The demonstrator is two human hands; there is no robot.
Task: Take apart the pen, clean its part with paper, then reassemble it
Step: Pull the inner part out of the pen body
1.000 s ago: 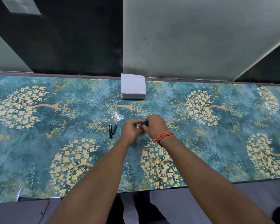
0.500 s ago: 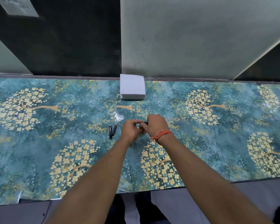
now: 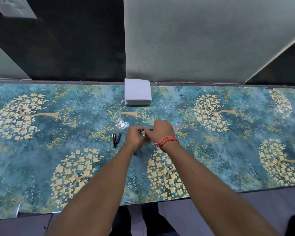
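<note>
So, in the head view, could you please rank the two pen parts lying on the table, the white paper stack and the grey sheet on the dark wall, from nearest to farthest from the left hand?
From the left hand:
1. Red-tipped pen part, on the table just left of the hand.
2. Black pen cap, beside it, slightly further left.
3. Paper stack, at the table's far edge.
4. Grey sheet, high on the dark wall, far left.

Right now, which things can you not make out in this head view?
- Pen part between left hand and right hand: only a dark tip shows, the fingers cover the rest.
- Small dark piece on the table: left forearm hides most of it.
- Two pen pieces lying left of the hands: too small to name.
- Paper stack: sheet count unreadable.
</note>
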